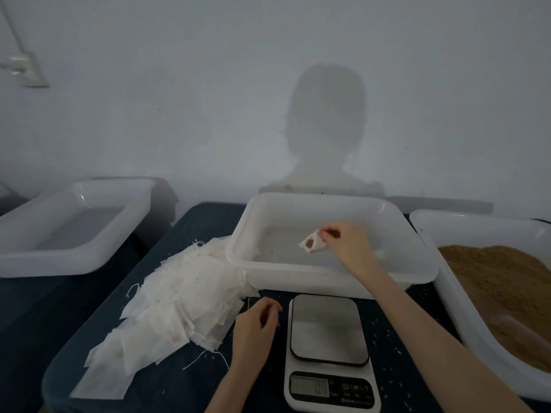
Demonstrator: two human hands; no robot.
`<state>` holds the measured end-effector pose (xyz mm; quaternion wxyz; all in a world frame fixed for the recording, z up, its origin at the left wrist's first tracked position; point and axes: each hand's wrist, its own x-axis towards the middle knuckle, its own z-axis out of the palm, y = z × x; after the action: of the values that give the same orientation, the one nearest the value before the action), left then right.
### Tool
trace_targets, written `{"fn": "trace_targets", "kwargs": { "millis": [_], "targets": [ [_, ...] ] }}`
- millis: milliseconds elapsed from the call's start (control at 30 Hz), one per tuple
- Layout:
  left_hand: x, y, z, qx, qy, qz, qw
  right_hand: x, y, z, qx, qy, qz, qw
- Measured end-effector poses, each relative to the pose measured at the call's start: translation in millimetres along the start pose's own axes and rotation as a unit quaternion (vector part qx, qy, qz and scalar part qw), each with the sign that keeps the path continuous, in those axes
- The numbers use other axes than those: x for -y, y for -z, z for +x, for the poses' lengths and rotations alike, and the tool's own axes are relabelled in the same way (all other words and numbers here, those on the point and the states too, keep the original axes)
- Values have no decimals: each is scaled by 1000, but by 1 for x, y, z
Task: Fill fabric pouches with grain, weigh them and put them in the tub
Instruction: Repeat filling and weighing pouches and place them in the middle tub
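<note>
Filled pouch: small white fabric pouch (311, 243) with a brown patch of grain showing through; held in the air above the inside of the middle tub, not touching its floor
Right hand: right hand (343, 242) reaches over the tub's near wall; thumb and fingertips pinch the pouch at its right edge; other fingers curled
Left hand: left hand (256, 323) sits low over the dark table between the pouch pile and the scale; fingers loosely curled; whether they pinch a thread I cannot tell
Middle tub: white plastic tub (298, 272) behind the scale; a few grain specks on its floor
Empty pouches: flat white pouches (179, 296) fanned in a heap left of the scale, loose strings trailing; the heap touches the tub's left corner
Scale: white kitchen scale (329, 347) with grey platter bare; display and button marks too blurred to read
Grain: brown grain (501, 275) heaped in a white tray (456, 308) at right
Far tub: second white tub (71, 251) at left, well apart
Table: dark blue surface (396, 332) flecked with pale bits
</note>
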<state>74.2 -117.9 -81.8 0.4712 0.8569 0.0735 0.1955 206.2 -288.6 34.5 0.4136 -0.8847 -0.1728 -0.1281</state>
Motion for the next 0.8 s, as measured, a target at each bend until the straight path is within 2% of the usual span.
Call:
{"fn": "trace_targets", "kwargs": {
  "millis": [67, 167, 267, 367, 533, 667, 733, 800],
  "targets": [
    [0, 0, 0, 0, 1, 0, 1000, -12, -8, 0, 93, -33, -65, 993],
    [-1, 1, 0, 6, 4, 5, 1000, -17, -4, 4, 220, -61, -146, 963],
    [-4, 2, -1, 3, 7, 8, 1000, -8, 4, 9, 300, -65, -176, 935],
    [-7, 4, -3, -21, 6, 8, 1000, 1, 6, 6, 286, -84, -125, 946],
    [-18, 20, -2, -135, 19, 50, 989, 19, 6, -22, 171, 19, -165, 971],
    [-16, 62, 15, -234, 3, 151, 960, 27, 9, -57, 190, 93, -166, 963],
    [-11, 86, 28, -221, 49, 235, 945, 29, 9, -73, 204, 104, -129, 965],
    [-3, 102, 41, -155, 118, 294, 936, 31, 6, -85, 215, 109, -120, 963]
  ]
}}
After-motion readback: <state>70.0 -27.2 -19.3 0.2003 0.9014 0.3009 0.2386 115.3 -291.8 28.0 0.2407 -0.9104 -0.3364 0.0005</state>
